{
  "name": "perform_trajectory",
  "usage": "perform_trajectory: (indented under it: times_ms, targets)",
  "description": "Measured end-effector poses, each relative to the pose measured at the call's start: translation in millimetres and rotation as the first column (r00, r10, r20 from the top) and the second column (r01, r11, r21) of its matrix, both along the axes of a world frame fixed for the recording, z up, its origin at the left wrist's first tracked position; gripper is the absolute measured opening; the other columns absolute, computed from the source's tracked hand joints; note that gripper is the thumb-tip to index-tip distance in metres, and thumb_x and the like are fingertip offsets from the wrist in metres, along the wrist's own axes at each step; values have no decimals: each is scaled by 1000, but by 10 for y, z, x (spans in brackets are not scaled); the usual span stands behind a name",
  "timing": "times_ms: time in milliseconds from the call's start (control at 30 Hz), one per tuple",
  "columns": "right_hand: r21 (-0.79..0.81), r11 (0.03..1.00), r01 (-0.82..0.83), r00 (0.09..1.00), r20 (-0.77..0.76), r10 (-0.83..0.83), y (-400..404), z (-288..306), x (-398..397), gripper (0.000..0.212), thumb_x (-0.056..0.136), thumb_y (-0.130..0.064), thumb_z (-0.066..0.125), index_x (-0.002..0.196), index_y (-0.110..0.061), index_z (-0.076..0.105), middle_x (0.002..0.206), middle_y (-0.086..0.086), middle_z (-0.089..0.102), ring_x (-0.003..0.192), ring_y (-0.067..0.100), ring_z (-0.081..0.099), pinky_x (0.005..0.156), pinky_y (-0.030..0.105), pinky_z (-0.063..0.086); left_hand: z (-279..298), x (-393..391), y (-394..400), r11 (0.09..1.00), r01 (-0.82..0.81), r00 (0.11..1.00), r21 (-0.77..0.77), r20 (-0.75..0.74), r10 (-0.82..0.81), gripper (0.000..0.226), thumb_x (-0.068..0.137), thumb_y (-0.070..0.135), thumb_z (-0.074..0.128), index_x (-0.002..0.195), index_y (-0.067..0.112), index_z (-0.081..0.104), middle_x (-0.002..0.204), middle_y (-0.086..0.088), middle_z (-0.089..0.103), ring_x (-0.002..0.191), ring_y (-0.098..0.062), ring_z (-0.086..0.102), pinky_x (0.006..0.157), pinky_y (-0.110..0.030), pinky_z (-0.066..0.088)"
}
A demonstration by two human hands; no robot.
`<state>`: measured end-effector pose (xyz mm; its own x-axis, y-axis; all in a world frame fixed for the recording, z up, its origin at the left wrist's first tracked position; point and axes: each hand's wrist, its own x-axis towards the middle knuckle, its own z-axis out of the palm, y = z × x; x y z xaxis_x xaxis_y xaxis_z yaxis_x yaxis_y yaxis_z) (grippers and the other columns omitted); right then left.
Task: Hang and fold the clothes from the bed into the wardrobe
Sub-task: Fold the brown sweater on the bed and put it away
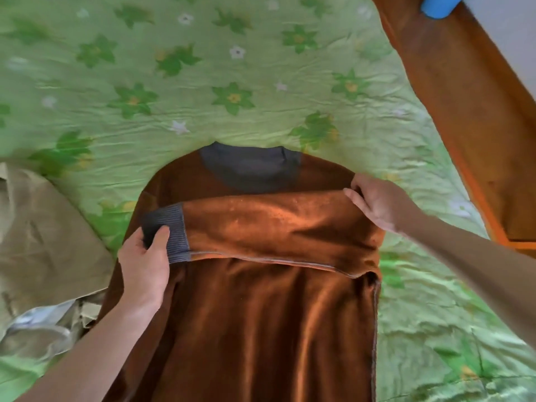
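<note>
Sweater [261,314], brown with a grey collar, lies flat on the green flowered bedsheet [174,82] at the lower centre of the frame, one sleeve [261,224] folded across its chest. Left hand [145,262] at centre left pinches the sleeve's grey cuff [171,227] between thumb and curled fingers, while the right hand [377,201] at centre right grips the sweater's shoulder fold with bent fingers. Beige clothes [37,242] crowd the sweater's left edge, a wooden bed frame [478,126] runs down the upper right, and open sheet stretches above the collar.
</note>
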<state>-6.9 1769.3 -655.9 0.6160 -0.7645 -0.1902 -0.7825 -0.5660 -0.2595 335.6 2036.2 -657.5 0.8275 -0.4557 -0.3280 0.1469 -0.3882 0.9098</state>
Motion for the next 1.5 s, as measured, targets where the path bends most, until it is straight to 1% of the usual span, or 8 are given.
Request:
perform_trajectory:
  times_ms: [133,367,633,833,1033,1233,1400,1500]
  targets:
    - [-105,988,-116,991,-80,108,-95,-83,317,35,107,-43,37,101,-12,51,85,5,58,76,31,56,68,37,37,-54,257,-123,996,33,994,82,98,-41,15,104,14,62,89,13,66,82,4,65,76,-12,60,77,-30,49]
    - [-287,953,-95,967,-255,20,-36,-385,467,34,105,-40,36,107,-11,55,103,12,59,93,37,59,83,48,47,-301,705,-307,907,187,908,378,285,-306,35,98,23,69,77,-4,63,77,-16,69,76,-37,64,77,-47,52]
    - [-234,919,-317,946,-15,323,495,-407,724,56,109,-42,33,160,-19,37,168,3,29,156,23,27,124,38,28,-316,850,-392,861,209,794,463,433,-426,38,92,31,78,68,7,62,62,-6,60,62,-28,56,56,-37,42]
    - [-37,922,-384,888,-289,358,700,-671,847,70,103,-66,2,164,-36,-12,174,-6,-3,161,17,-4,127,45,17,-354,985,-318,854,262,828,450,350,-438,26,89,33,81,93,9,70,88,-6,65,85,-27,60,80,-42,51]
    - [-39,954,-297,933,-224,281,885,-494,1100,72,104,-64,15,164,-24,21,173,1,16,160,17,11,127,46,25,-295,1102,33,810,220,946,543,85,-314,35,99,39,65,115,11,52,111,-6,58,103,-29,58,89,-42,45]
    - [-69,868,-492,871,-22,491,1489,-417,2205,60,111,-52,20,166,-34,7,174,-9,5,160,13,-2,129,39,9,-166,1231,617,631,647,745,428,-181,-642,32,104,33,60,98,4,73,83,-9,76,77,-30,73,71,-33,50]
    - [30,855,-518,852,-61,519,1703,-601,2734,66,105,-62,14,166,-35,10,173,-10,8,161,16,4,129,49,16,176,1398,854,800,523,852,293,-169,-495,46,98,60,53,114,21,70,101,-13,76,90,-32,73,93,-53,57]
    - [68,852,-519,843,-122,524,1724,-632,2760,71,101,-67,9,165,-36,8,173,-12,4,160,15,0,129,50,16,467,1595,1005,723,638,769,265,-271,-580,17,99,42,70,114,36,74,106,13,79,97,-7,76,93,-28,59]
